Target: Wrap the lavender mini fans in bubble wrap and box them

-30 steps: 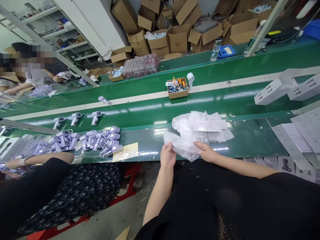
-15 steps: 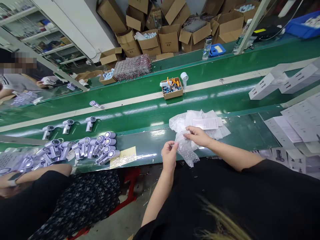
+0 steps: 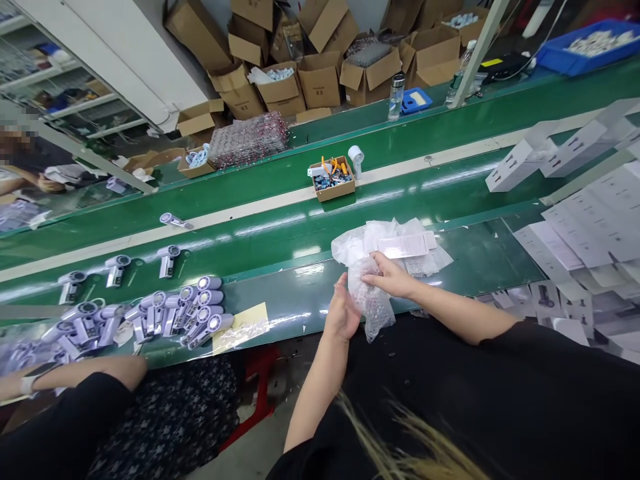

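A crumpled clear bubble-wrap bag [image 3: 374, 300] hangs over the bench's front edge. My right hand [image 3: 393, 275] pinches its upper part between thumb and fingers. Close against the bag's left side is my left hand [image 3: 345, 312], fingers stretched upward and palm turned towards it. Behind my hands, more bubble-wrap bags [image 3: 350, 245] lie in a loose pile on the bench. On that pile rests a flat white printed packet [image 3: 403, 246]. Whether anything is inside the held bag I cannot tell.
Lilac handheld fans [image 3: 205, 313] lie heaped at left, by a yellow paper [image 3: 245, 327] and a co-worker's forearm [image 3: 90, 372]. A small carton [image 3: 336, 192] with pliers stands on the green conveyor [image 3: 260, 233]. White boxes [image 3: 590, 233] are stacked at right.
My left hand has let go of its pinch on the bag, and its fingers have straightened beside it. My right hand still grips the bag. The view has shifted slightly right.
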`<state>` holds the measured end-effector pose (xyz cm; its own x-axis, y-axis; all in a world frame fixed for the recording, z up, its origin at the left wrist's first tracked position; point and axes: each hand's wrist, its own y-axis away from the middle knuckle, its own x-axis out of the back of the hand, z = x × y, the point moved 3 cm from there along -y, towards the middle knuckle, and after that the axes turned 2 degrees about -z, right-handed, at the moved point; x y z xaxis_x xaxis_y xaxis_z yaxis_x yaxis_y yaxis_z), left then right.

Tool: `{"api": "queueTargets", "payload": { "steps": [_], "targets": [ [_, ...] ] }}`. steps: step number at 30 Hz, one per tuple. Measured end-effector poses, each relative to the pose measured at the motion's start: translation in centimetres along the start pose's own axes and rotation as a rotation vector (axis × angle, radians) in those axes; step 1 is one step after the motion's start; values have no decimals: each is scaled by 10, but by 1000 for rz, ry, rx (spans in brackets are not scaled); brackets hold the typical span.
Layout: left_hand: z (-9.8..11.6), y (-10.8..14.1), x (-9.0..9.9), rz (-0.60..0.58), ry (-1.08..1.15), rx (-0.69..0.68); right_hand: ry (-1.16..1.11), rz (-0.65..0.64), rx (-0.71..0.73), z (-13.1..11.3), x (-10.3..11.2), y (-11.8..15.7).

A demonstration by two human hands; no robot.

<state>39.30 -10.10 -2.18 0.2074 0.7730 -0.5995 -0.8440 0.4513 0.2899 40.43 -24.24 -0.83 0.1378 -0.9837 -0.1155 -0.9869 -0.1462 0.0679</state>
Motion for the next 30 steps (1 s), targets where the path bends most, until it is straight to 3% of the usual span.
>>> {"api": "queueTargets", "payload": {
  "steps": [2,4,8,10,14,16,21,22,27,30],
  "targets": [
    [1,-5,3,-79,-29,100,-14,-77,-18,0,2,4],
    [1,-11,12,-68,-141,94,-23,-108,-27,0,10,5],
    [9,-26,26,175,-204,-138,-103,100,-57,5,37,7],
    [10,-31,18,205,-147,-170,-100,133,-40,9,41,9],
    [6,-38,-9,54,-116,-60,-61,17,-62,24,30,16],
    [9,-41,-8,64,-121,-66,-93,25,-124,33,27,19],
    [22,-52,36,419,-71,-156,-132,85,-222,53,34,26],
    [21,-54,40,447,-51,-147,-127,103,-223,56,35,26],
    [-6,-57,27,213,-1,41,-120,158,-208,60,38,21],
    [-10,-61,35,360,22,10,-81,162,-210,62,39,18]
  ]
}}
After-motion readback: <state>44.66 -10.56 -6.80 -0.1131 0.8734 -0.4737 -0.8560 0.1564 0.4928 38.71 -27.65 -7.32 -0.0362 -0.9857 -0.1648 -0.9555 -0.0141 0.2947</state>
